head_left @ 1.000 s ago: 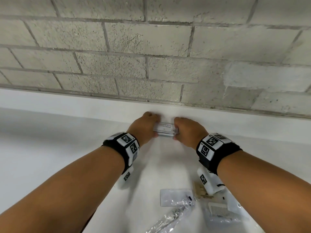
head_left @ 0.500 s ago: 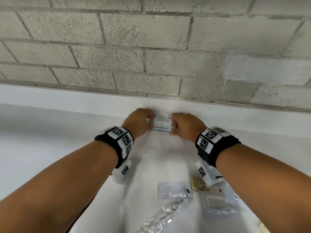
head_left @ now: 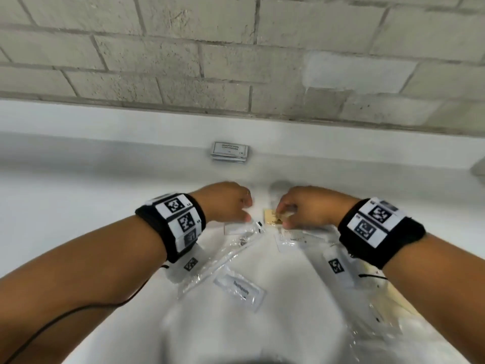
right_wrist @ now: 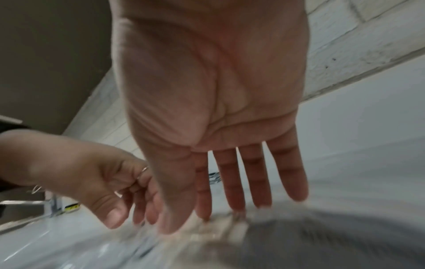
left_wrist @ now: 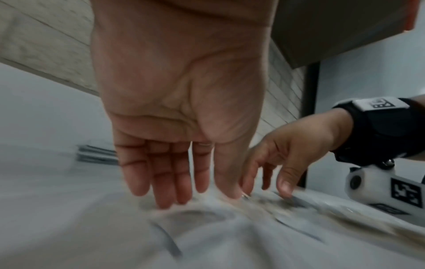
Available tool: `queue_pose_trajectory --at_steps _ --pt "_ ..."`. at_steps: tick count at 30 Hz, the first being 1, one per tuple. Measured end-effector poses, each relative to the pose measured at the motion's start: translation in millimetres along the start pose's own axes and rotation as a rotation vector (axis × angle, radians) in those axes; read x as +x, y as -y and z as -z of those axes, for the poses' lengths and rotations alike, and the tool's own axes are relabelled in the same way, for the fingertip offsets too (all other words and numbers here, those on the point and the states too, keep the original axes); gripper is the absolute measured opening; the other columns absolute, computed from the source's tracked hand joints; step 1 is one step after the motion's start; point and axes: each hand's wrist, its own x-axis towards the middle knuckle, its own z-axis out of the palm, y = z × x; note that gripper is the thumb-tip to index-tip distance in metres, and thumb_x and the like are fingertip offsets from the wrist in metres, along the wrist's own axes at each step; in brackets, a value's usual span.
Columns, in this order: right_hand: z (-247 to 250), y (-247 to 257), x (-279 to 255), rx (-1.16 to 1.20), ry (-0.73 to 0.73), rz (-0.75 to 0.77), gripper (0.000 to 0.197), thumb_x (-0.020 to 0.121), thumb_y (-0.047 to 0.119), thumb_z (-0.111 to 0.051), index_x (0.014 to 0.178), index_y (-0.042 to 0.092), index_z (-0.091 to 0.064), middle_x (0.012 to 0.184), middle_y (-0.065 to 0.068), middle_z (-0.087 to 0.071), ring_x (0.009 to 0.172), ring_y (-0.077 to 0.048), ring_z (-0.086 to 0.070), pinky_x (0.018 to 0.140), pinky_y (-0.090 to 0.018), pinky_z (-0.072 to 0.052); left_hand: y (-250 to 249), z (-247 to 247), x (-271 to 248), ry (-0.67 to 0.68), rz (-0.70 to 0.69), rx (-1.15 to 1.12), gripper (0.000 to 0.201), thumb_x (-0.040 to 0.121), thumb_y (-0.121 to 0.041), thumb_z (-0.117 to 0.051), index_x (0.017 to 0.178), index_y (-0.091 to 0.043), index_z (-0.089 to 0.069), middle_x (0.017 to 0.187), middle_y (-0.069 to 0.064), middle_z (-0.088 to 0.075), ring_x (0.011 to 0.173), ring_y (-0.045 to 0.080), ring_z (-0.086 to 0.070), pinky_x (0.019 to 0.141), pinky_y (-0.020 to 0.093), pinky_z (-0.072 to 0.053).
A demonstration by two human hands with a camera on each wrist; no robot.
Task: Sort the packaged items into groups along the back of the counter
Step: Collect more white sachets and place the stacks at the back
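Note:
A stack of white shampoo sachets (head_left: 230, 151) lies against the counter's back ledge, apart from both hands; it is also in the left wrist view (left_wrist: 96, 154). My left hand (head_left: 231, 206) has its fingers straight (left_wrist: 184, 191), tips down on a clear packet with a white card (head_left: 238, 228). My right hand (head_left: 296, 214) also has straight fingers (right_wrist: 218, 209), touching a tan packet (head_left: 273, 218). Nearer me lie a comb packet (head_left: 299, 239), a long clear wrapper (head_left: 215, 261) and a white toothpaste sachet (head_left: 238, 287). Both wrist views are motion-blurred.
A grey block wall (head_left: 236, 61) rises behind the white counter (head_left: 78, 193). More clear wrappers with tan contents (head_left: 388, 306) lie under my right forearm. A grey object (head_left: 479, 168) shows at the right edge. A black cable (head_left: 78, 311) runs under my left arm.
Both hands have let go of the shampoo sachet stack at the back ledge and drawn back toward me, down onto the loose packets. The stack stays by the ledge.

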Motion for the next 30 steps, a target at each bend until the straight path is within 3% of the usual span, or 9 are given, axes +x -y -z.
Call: queue_pose_trajectory --at_steps 4,9,11,14,17,19,21,25,30 --pt "-28.1 5.0 -35.0 0.003 -0.028 -0.006 0.035 0.079 0.031 -0.065 0.115 0.033 -0.063 0.11 0.01 -0.053 0.101 -0.014 -0.055 0.087 -0.031 -0.047 -21.2 -33.9 -18.8 -0.019 0.062 0.006 0.049 0.079 -0.035 -0.072 0.123 -0.023 -0.053 0.118 0.0 -0.053 0.107 0.019 -0.055 0.085 0.028 -0.044" --pt "-34.3 1.5 -79.6 0.102 -0.227 -0.004 0.019 0.084 0.02 -0.061 0.099 0.029 -0.069 0.096 0.012 -0.057 0.085 -0.012 -0.057 0.06 -0.02 -0.041 -36.1 -44.2 -45.0 0.035 0.176 -0.047 0.043 0.08 -0.03 -0.073 0.115 -0.017 -0.051 0.106 -0.003 -0.056 0.092 0.018 -0.053 0.072 0.026 -0.039" --pt "-42.9 4.8 -90.1 0.053 -0.191 0.017 0.015 0.08 0.025 -0.061 0.089 0.033 -0.07 0.091 0.015 -0.061 0.085 -0.011 -0.06 0.069 -0.025 -0.049 -37.0 -43.1 -53.1 0.033 0.187 -0.025 0.027 0.082 -0.027 -0.068 0.104 -0.016 -0.055 0.099 -0.001 -0.057 0.088 0.019 -0.053 0.067 0.026 -0.037" --pt "-62.0 7.9 -97.1 -0.076 -0.089 0.027 0.028 0.077 0.019 -0.063 0.101 0.034 -0.067 0.102 0.013 -0.057 0.097 -0.014 -0.057 0.081 -0.032 -0.049 -38.3 -38.3 -71.6 -0.097 0.214 -0.16 0.003 0.087 -0.017 -0.053 0.09 -0.017 -0.051 0.097 0.002 -0.059 0.079 0.018 -0.053 0.061 0.027 -0.037" --pt "-71.1 3.1 -97.5 -0.136 -0.132 0.011 0.051 0.073 0.017 -0.064 0.119 0.035 -0.054 0.113 0.007 -0.047 0.109 -0.021 -0.052 0.081 -0.034 -0.048 -42.5 -33.1 -93.3 -0.157 0.16 -0.412 0.015 0.089 -0.012 -0.049 0.078 -0.02 -0.042 0.093 0.005 -0.066 0.081 0.019 -0.067 0.065 0.03 -0.044" --pt "-74.3 2.9 -99.8 -0.17 -0.088 -0.04 0.072 0.073 0.022 -0.068 0.137 0.037 -0.039 0.138 0.003 -0.037 0.125 -0.024 -0.042 0.092 -0.038 -0.047 -49.6 -38.0 -110.8 -0.079 0.104 -0.382 0.011 0.089 -0.011 -0.046 0.087 -0.022 -0.044 0.094 0.002 -0.067 0.081 0.019 -0.066 0.071 0.032 -0.046" --pt "-73.9 4.5 -102.6 -0.201 -0.053 -0.099 0.078 0.075 0.028 -0.07 0.144 0.034 -0.033 0.151 -0.002 -0.026 0.134 -0.027 -0.033 0.1 -0.041 -0.044 -54.9 -47.5 -122.4 -0.035 0.046 -0.158 0.017 0.09 -0.02 -0.049 0.106 -0.025 -0.048 0.101 -0.002 -0.062 0.086 0.019 -0.059 0.075 0.032 -0.043" --pt "-74.9 14.3 -107.9 -0.306 -0.133 -0.103 0.052 0.074 0.036 -0.072 0.122 0.026 -0.055 0.123 -0.004 -0.048 0.112 -0.026 -0.047 0.086 -0.038 -0.043 -60.4 -73.1 -130.5 -0.038 -0.028 0.084 0.035 0.086 -0.036 -0.059 0.119 -0.025 -0.055 0.118 0.0 -0.051 0.104 0.021 -0.055 0.082 0.029 -0.042" --pt "-87.7 25.6 -118.2 -0.216 -0.149 -0.119 0.044 0.075 0.036 -0.075 0.111 0.023 -0.053 0.112 0.0 -0.058 0.098 -0.022 -0.053 0.085 -0.037 -0.037 -62.9 -95.0 -126.7 -0.142 0.078 0.03 0.044 0.081 -0.031 -0.068 0.121 -0.023 -0.054 0.126 0.002 -0.051 0.11 0.023 -0.055 0.082 0.029 -0.041"
